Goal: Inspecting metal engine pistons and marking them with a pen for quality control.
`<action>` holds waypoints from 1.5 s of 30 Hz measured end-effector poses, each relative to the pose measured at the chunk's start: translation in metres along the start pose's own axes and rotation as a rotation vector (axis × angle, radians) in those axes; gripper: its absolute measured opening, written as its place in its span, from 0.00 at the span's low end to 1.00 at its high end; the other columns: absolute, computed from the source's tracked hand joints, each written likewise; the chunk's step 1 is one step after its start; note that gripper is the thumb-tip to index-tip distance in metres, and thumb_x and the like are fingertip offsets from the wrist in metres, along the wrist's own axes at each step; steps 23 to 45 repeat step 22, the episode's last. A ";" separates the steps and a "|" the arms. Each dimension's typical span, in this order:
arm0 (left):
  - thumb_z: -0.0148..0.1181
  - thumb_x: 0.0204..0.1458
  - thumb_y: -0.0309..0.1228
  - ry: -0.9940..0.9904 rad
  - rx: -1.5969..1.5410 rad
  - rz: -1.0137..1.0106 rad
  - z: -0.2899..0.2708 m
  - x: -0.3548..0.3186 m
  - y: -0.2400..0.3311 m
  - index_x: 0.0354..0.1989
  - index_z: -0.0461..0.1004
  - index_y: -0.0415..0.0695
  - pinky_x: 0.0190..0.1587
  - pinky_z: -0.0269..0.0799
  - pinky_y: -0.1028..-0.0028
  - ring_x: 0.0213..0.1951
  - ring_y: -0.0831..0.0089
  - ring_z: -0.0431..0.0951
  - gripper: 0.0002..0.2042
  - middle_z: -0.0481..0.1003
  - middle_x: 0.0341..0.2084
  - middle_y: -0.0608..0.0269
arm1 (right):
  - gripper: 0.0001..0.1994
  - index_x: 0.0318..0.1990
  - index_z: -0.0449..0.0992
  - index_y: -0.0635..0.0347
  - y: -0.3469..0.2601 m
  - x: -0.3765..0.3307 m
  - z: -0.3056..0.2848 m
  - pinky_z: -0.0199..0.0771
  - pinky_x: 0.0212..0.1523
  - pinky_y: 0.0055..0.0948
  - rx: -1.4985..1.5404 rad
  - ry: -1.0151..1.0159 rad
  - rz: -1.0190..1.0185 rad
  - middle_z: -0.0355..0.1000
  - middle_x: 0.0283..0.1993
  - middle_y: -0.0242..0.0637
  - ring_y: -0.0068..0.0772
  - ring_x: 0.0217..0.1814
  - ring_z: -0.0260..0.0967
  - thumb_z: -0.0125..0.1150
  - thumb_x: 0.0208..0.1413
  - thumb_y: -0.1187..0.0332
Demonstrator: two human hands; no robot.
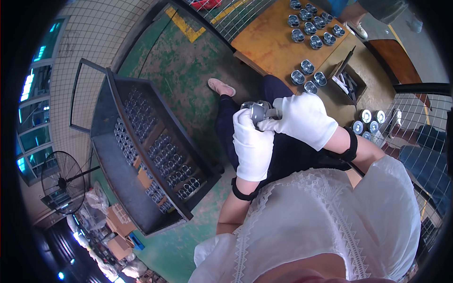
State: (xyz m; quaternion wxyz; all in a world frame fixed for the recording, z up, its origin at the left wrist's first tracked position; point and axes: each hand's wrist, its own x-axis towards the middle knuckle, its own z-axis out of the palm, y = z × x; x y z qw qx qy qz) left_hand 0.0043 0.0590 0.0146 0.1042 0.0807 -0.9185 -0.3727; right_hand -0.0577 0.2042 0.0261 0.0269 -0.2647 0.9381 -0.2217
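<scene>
A grey metal piston [255, 112] sits above the person's lap, held between both gloved hands. The left hand [252, 146] is wrapped around its near side, and the right hand [302, 118] is closed over its far right side, fingers pressing at it. This looks like checking or fitting one piece; the next move likely calls for a steady grip while turning it. More pistons [311, 28] lie on the orange table [264, 42] far ahead, and a dark rack [141, 151] on the left holds rows of them.

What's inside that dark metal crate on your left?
The dark metal crate holds rows of shiny metal pistons packed between dividers, with a brown cardboard piece among them. Its near wall hides the lower left rows, and any layers underneath cannot be seen.
</scene>
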 end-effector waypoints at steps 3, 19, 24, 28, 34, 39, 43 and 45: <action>0.67 0.44 0.26 0.017 0.010 0.026 0.001 -0.001 -0.003 0.48 0.68 0.40 0.40 0.77 0.58 0.39 0.49 0.80 0.21 0.73 0.44 0.52 | 0.25 0.24 0.80 0.54 -0.001 0.000 -0.003 0.71 0.21 0.35 -0.008 -0.037 0.011 0.72 0.15 0.35 0.38 0.17 0.73 0.66 0.45 0.38; 0.67 0.44 0.24 0.033 0.017 0.061 0.003 -0.001 0.000 0.48 0.68 0.40 0.40 0.76 0.58 0.38 0.49 0.80 0.21 0.73 0.44 0.52 | 0.27 0.23 0.79 0.54 0.001 -0.004 -0.001 0.70 0.20 0.33 -0.049 0.026 -0.008 0.71 0.14 0.34 0.37 0.16 0.72 0.65 0.45 0.36; 0.67 0.43 0.24 0.027 -0.008 0.052 0.002 -0.001 0.001 0.48 0.68 0.40 0.41 0.76 0.58 0.39 0.49 0.80 0.22 0.73 0.44 0.52 | 0.27 0.23 0.79 0.54 0.000 -0.004 -0.001 0.71 0.20 0.34 -0.068 0.012 0.002 0.71 0.15 0.34 0.37 0.16 0.72 0.64 0.45 0.36; 0.67 0.43 0.24 0.027 -0.008 0.052 0.002 -0.001 0.001 0.48 0.68 0.40 0.41 0.76 0.58 0.39 0.49 0.80 0.22 0.73 0.44 0.52 | 0.27 0.23 0.79 0.54 0.000 -0.004 -0.001 0.71 0.20 0.34 -0.068 0.012 0.002 0.71 0.15 0.34 0.37 0.16 0.72 0.64 0.45 0.36; 0.67 0.43 0.24 0.027 -0.008 0.052 0.002 -0.001 0.001 0.48 0.68 0.40 0.41 0.76 0.58 0.39 0.49 0.80 0.22 0.73 0.44 0.52 | 0.27 0.23 0.79 0.54 0.000 -0.004 -0.001 0.71 0.20 0.34 -0.068 0.012 0.002 0.71 0.15 0.34 0.37 0.16 0.72 0.64 0.45 0.36; 0.67 0.43 0.24 0.027 -0.008 0.052 0.002 -0.001 0.001 0.48 0.68 0.40 0.41 0.76 0.58 0.39 0.49 0.80 0.22 0.73 0.44 0.52 | 0.27 0.23 0.79 0.54 0.000 -0.004 -0.001 0.71 0.20 0.34 -0.068 0.012 0.002 0.71 0.15 0.34 0.37 0.16 0.72 0.64 0.45 0.36; 0.67 0.43 0.24 0.027 -0.008 0.052 0.002 -0.001 0.001 0.48 0.68 0.40 0.41 0.76 0.58 0.39 0.49 0.80 0.22 0.73 0.44 0.52 | 0.27 0.23 0.79 0.54 0.000 -0.004 -0.001 0.71 0.20 0.34 -0.068 0.012 0.002 0.71 0.15 0.34 0.37 0.16 0.72 0.64 0.45 0.36; 0.67 0.43 0.24 0.027 -0.008 0.052 0.002 -0.001 0.001 0.48 0.68 0.40 0.41 0.76 0.58 0.39 0.49 0.80 0.22 0.73 0.44 0.52 | 0.27 0.23 0.79 0.54 0.000 -0.004 -0.001 0.71 0.20 0.34 -0.068 0.012 0.002 0.71 0.15 0.34 0.37 0.16 0.72 0.64 0.45 0.36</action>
